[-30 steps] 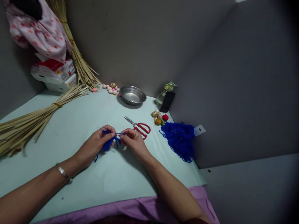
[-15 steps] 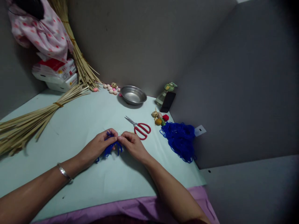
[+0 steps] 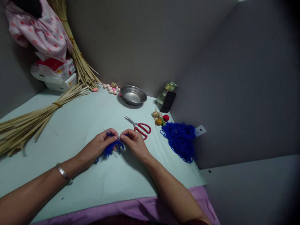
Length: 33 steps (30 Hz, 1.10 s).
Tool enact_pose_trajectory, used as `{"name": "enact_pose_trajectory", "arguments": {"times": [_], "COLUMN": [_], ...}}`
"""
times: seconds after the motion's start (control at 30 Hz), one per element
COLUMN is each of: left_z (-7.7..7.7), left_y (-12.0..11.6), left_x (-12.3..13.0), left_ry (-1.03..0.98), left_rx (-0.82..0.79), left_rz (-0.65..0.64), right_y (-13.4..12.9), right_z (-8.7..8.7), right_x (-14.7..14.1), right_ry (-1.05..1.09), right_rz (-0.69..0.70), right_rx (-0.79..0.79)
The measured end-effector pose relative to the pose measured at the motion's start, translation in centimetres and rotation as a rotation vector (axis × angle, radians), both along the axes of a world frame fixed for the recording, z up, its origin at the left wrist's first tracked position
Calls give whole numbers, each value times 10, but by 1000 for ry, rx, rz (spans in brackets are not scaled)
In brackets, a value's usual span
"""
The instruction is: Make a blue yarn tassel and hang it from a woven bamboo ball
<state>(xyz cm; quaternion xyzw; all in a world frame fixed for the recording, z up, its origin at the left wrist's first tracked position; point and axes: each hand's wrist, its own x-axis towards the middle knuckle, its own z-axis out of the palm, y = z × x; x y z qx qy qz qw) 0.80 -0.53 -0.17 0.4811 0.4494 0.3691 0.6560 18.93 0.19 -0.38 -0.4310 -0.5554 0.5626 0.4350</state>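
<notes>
A small bunch of blue yarn (image 3: 110, 149) is pinched between thumb and fingers of my left hand (image 3: 106, 139), its cut ends hanging below. My right hand (image 3: 133, 141) is closed just to the right, thumb against forefinger on a strand of the same blue yarn. The two sets of fingertips are a small gap apart, above the pale table (image 3: 93, 187). Red-handled scissors (image 3: 138, 126) lie behind my right hand, blades spread a little and pointing to the back left. What is inside the curled fingers is partly hidden.
A heap of blue yarn (image 3: 179, 140) lies at the right wall. Small wrapped balls (image 3: 159, 118), a phone (image 3: 168, 102) against a bottle (image 3: 161, 95) and a steel bowl (image 3: 133, 94) stand behind. Bundled straw strips (image 3: 35, 122) lie left, near tissue packs (image 3: 59, 73).
My right fingertips have drawn slightly to the right, away from my left ones, and a small gap shows between them. The left hand keeps its pinch on the yarn.
</notes>
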Motion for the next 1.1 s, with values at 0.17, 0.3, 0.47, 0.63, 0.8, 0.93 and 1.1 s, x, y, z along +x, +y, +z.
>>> {"name": "enact_pose_trajectory", "arguments": {"times": [0.17,0.3,0.47,0.63,0.8,0.93,1.1], "left_z": [-1,-1,-1,0,0,-2,-3], "left_y": [1,1,2,3,2,3,3], "left_x": [-1,-2,-2,-3,-3,-2,-2], "left_ry": [-4,-10,-20,-24,-6,12,5], "left_rx": [-8,-5,13,6,-7,-4,27], "left_rz": [1,-5,-17,-23,-10,6,38], "right_y": [1,1,0,-1,-1,0,1], "right_z": [0,-1,1,3,1,-2,-2], "right_x": [0,0,0,-1,-1,0,-1], "right_ry": [57,70,71,78,51,41,47], "right_rz": [2,-7,-5,19,23,26,15], "right_rx": [-43,-45,-49,-56,-52,-41,-48]}}
